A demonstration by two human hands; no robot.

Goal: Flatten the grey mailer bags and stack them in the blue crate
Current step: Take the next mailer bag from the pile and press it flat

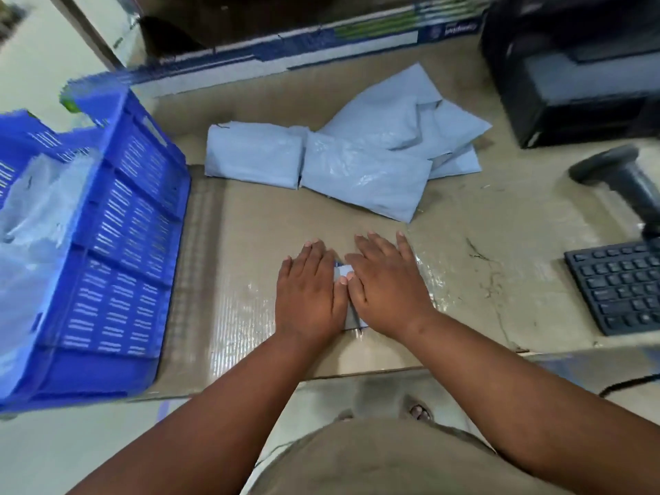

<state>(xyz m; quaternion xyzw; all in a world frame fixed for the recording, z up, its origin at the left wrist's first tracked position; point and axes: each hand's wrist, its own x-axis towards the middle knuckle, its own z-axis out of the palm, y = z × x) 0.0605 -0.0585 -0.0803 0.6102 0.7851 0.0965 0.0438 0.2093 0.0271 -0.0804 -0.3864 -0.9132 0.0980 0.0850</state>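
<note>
Hands lie side by side at the lower centre of the head view, palms down on the bench (482,223). The left hand (309,292) and right hand (387,285) both have straight fingers, so each grip is released and flat, curled round nothing. Between and under them only a sliver of something pale shows; it looks like a small folded bag (343,272) being pressed, but too little of it is visible to be sure.

Above the hands, at the centre and upper right of the frame, a loose heap of grey bags (360,162) lies on the bench, well apart from the hands. Several overlap, some look puffy or creased, and none looks pressed flat yet.

The crate (121,223) stands at the left edge of the frame, just beside the heap's left end. Something pale and filmy sits inside it (39,209); blur hides whether that is flattened bags or a liner.

By my reading the task is early to midway: one bag may be under the palms now, the heap remains to flatten, and any stack in the crate cannot be counted.
</note>
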